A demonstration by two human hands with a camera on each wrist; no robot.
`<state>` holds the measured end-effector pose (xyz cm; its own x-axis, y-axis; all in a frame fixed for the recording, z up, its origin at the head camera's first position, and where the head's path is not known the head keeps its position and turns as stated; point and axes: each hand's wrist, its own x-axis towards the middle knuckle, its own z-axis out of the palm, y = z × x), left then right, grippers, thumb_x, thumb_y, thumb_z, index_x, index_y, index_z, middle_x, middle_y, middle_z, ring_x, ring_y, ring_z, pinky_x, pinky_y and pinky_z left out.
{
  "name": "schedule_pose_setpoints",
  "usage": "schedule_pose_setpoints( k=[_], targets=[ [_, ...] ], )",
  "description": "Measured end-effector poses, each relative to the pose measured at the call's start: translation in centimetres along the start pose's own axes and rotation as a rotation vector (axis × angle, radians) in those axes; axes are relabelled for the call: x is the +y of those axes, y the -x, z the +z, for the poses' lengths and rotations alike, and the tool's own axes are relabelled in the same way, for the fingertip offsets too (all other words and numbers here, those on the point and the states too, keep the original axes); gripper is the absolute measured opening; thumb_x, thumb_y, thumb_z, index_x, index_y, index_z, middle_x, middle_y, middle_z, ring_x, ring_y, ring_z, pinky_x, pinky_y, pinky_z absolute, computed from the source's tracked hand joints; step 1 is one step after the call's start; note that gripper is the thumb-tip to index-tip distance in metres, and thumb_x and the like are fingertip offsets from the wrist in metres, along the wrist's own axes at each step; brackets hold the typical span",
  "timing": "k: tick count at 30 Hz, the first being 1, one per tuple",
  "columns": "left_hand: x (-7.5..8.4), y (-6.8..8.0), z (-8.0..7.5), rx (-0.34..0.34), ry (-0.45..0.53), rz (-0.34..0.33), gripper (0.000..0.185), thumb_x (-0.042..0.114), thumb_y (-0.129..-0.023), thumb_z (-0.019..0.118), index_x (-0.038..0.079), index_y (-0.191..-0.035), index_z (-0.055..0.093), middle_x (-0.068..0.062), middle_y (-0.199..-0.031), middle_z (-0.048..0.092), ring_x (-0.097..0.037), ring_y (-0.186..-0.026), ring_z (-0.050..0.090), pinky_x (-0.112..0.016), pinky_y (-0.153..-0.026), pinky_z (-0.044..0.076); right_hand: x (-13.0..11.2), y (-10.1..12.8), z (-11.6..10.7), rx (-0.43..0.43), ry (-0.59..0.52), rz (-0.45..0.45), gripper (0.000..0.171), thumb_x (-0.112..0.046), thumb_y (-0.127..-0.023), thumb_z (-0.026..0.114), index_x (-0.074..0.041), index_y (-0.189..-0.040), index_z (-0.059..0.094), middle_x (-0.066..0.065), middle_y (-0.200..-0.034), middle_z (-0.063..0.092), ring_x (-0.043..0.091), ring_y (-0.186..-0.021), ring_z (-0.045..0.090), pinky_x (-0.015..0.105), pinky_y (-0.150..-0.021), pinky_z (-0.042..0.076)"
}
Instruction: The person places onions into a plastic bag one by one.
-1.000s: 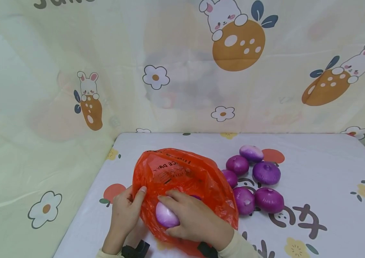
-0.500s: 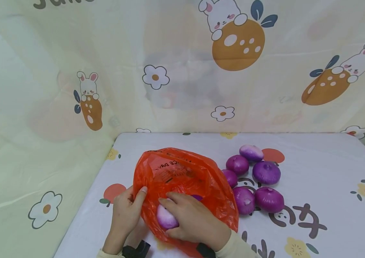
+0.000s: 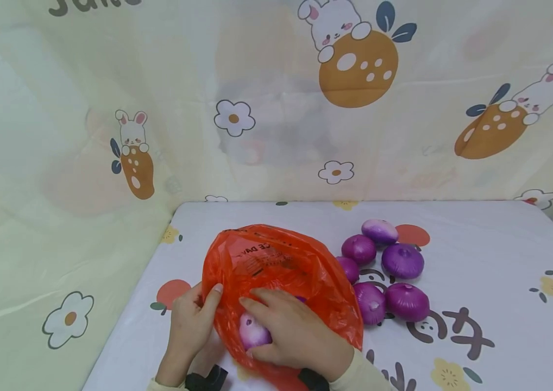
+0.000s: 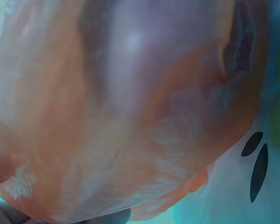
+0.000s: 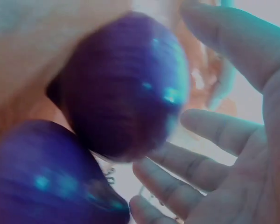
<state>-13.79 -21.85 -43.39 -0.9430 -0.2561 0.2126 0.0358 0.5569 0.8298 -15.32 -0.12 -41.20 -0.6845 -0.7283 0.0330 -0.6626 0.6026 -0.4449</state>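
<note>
The right hand (image 3: 296, 331) has gone a little deeper into the orange bag (image 3: 281, 271) than it was 1 second ago. The pale purple onion (image 3: 253, 332) under it has sunk lower too. Less of it shows now, so it looks like this onion is almost put away in the bag.

From the head view, the right hand lies over the onion with its fingers bent around the top. The onion peeks out just to the left of the fingers, down near the front edge of the bag. In the right wrist view, the fingers (image 5: 214, 135) are spread and loose beside a dark purple onion (image 5: 126, 88), and they do not squeeze it. A 2nd dark onion (image 5: 42, 172) sits just below and touches it. So the right hand seems to be letting go, but it is hard to tell for sure.

The left hand (image 3: 190, 320) has not moved. It pinches the left edge of the bag, with the thumb (image 3: 211, 296) on top of the plastic, and holds the bag's mouth open. The left wrist view shows only blurry orange plastic, very close up.

6 more purple onions (image 3: 403, 260) lie in a bunch on the tabletop (image 3: 491, 255), just to the right of the bag. The nearest one (image 3: 350, 269) touches the bag's side. They are well apart from both hands.
</note>
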Motion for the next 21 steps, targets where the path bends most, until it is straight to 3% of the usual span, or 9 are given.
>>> schedule_pose_setpoints(
  k=[5, 12, 21],
  targets=[
    [-0.1, 0.0, 0.2, 0.006, -0.008, -0.004, 0.025, 0.027, -0.102, 0.067, 0.005, -0.106, 0.077, -0.002, -0.076, 0.073, -0.016, -0.063, 0.060, -0.023, -0.058, 0.056, -0.2, 1.3, -1.5, 0.102, -0.028, -0.049, 0.072, -0.051, -0.091, 0.076, -0.021, -0.153, 0.054, 0.003, -0.151, 0.055, 0.023, -0.136, 0.055, 0.050, -0.105, 0.053],
    [-0.2, -0.1, 0.2, -0.012, -0.015, -0.039, 0.025, 0.028, -0.103, 0.066, 0.005, -0.104, 0.076, -0.002, -0.074, 0.071, -0.019, -0.064, 0.059, -0.024, -0.059, 0.056, 0.9, 3.9, -4.5, 0.325, -0.016, -0.104, 0.069, -0.047, -0.090, 0.079, -0.019, -0.149, 0.058, 0.005, -0.151, 0.056, 0.027, -0.137, 0.056, 0.054, -0.104, 0.052],
    [0.1, -0.1, 0.1, 0.001, -0.011, -0.033, 0.025, 0.027, -0.103, 0.066, 0.004, -0.106, 0.077, -0.003, -0.076, 0.073, -0.020, -0.064, 0.059, -0.024, -0.059, 0.056, 5.2, 8.2, -7.6, 0.425, -0.035, 0.111, 0.071, -0.050, -0.089, 0.079, -0.016, -0.148, 0.059, 0.009, -0.150, 0.056, 0.037, -0.134, 0.056, 0.061, -0.093, 0.057]
  ],
)
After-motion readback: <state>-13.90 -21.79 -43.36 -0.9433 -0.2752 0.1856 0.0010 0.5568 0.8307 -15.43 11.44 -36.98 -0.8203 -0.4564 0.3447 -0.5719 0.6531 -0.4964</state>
